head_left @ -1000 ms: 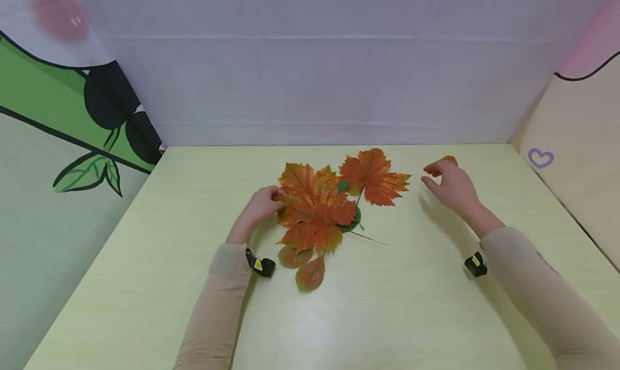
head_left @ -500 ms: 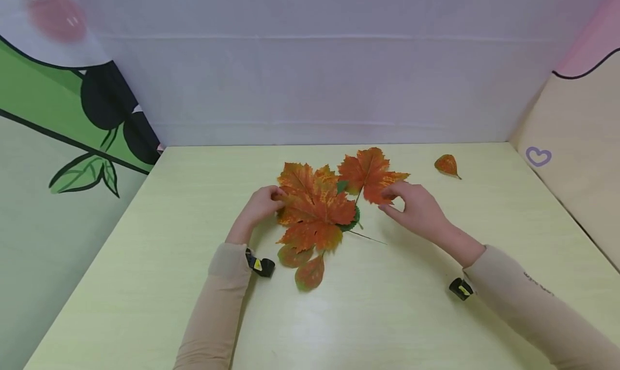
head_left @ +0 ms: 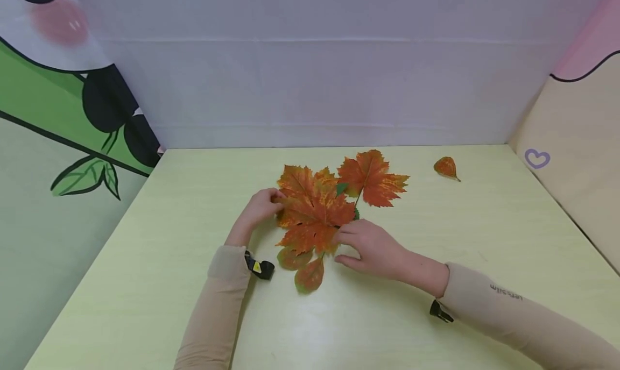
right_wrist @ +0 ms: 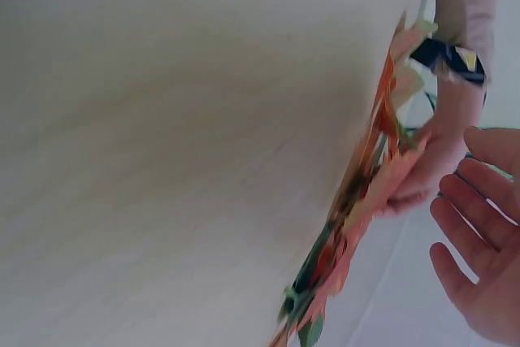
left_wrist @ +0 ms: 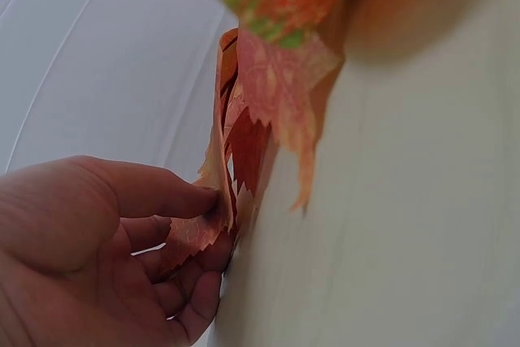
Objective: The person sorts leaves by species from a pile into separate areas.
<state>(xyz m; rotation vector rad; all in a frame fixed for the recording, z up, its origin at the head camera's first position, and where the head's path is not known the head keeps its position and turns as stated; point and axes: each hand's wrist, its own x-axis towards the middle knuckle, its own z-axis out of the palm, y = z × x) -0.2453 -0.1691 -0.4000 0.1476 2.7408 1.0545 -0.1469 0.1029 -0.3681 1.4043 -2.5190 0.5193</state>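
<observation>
Head view: at mid-frame, the left hand (head_left: 261, 206) pinches the left edge of the leaf pile (head_left: 314, 208), probably to steady its overlapping layers; at its lower right, the right hand (head_left: 372, 249) has relaxed fingers, gripping nothing visible. One small leaf (head_left: 445, 167) lies apart, right of centre.

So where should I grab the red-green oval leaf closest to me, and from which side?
Probably pinch the red-green oval leaf by its broad rounded end, coming from the near side with your right hand: that end lies uncovered, facing you, while the narrow stem end points towards the big orange jagged-edged leaf.
</observation>
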